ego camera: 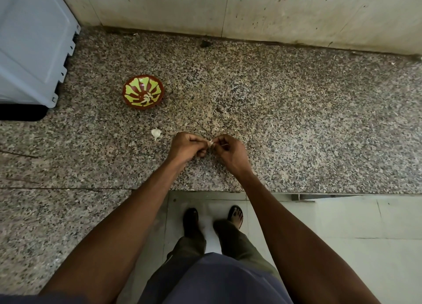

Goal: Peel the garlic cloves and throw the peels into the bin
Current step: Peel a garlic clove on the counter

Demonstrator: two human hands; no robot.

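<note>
Both hands meet just above the speckled granite counter (274, 111). My left hand (188, 146) has curled fingers pinching a small pale garlic clove (210, 143), of which only a tip shows between the hands. My right hand (228, 149) pinches the same clove from the other side with thumb and fingertips. A garlic piece with white skin (156, 133) lies on the counter to the left of my hands. Farther back left stands a red bowl with a yellow-green pattern (143, 91), and several peeled cloves lie at its bottom. No bin is in view.
A grey-blue appliance (34, 43) stands at the counter's left end over a black base (22, 113). A pale tiled wall (251, 9) closes the back. The counter's front edge runs just below my wrists; the floor and my sandalled feet (212, 221) show beneath.
</note>
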